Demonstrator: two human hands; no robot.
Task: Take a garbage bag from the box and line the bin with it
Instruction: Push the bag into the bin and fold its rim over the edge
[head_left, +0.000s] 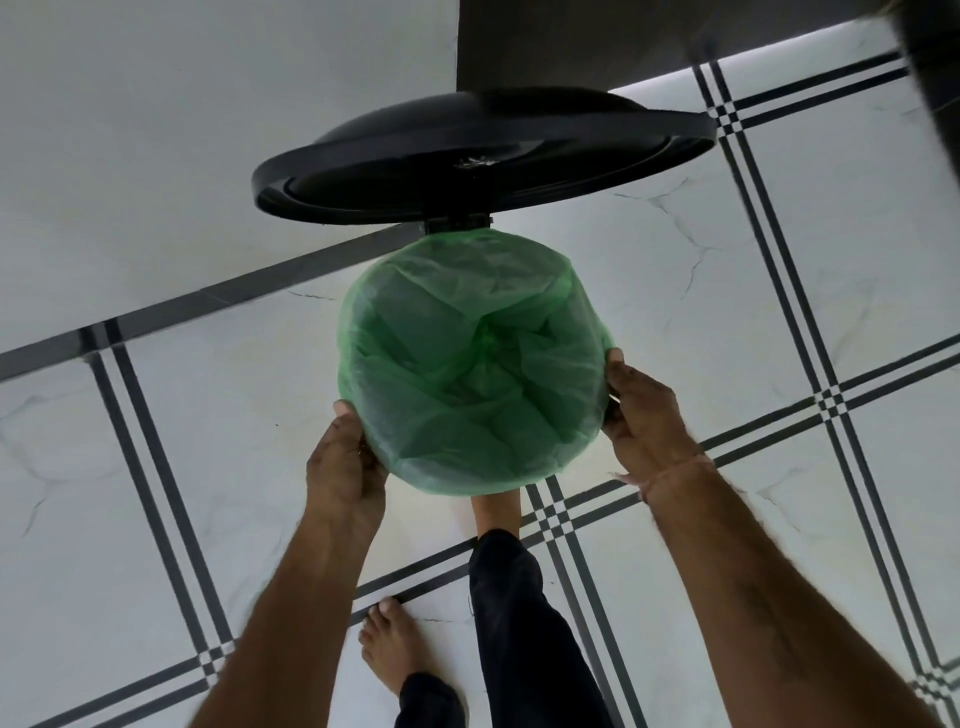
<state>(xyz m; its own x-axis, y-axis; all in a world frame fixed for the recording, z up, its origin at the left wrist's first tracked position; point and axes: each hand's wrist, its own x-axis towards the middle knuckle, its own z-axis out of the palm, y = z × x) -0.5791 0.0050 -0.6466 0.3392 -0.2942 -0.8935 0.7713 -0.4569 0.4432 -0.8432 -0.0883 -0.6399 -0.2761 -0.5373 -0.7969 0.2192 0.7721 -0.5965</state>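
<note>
Bag (467, 364): green, thin, see-through. It sits in the bin (457, 226), its mouth folded out and down over the rim all the way round. The film inside is creased and gathered toward the middle. Almost all of the bin is hidden under it; only the dark hinge piece at the back shows.

Lid (467, 156): black, round, tipped up behind the bag on that hinge, underside toward me.

Left hand (345, 462): against the near-left side of the bag-covered rim. The thumb lies along the film's edge. My fingers go under the overhang and are hidden, so I cannot tell whether they curl on the film or lie flat.

Right hand (644, 415): on the right side of the rim, opposite the left. The thumb tip is on top of the film at the rim, and the fingers are bent in against the side below it, pinching the folded-over bag. There is a pale thread (670, 475) round this wrist.

Right foot (498, 512): bare, its toes hidden under the bin's front edge; a dark trouser leg (519, 623) is above it. Left foot (389, 644): bare, flat on the floor (208, 467), set back from the bin.

Floor: white marbled tile with black double lines. A pale wall (208, 130) stands behind the bin.
</note>
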